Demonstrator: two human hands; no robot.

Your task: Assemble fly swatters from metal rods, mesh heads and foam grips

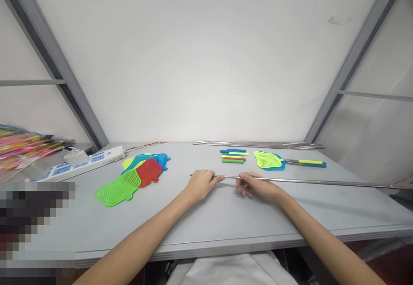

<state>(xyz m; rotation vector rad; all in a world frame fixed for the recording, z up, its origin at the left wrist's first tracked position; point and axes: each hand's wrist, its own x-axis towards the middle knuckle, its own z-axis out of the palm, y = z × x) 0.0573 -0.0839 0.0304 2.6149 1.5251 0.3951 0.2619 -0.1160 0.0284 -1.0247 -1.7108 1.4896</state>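
You face a pale grey table, its far edge meeting a white wall with a few small marks. At the table's far corners you see a grey left post and right post, each joined by a thin crossbar. Soft, even light washes the wall above your table.

2 bare forearms show, the left forearm and the right forearm, both slim and tapering smoothly towards the hands. The left hand and right hand are bare too. Below, 1 plain garment shows in part, off-white to pale grey, matte, softly creased and folded
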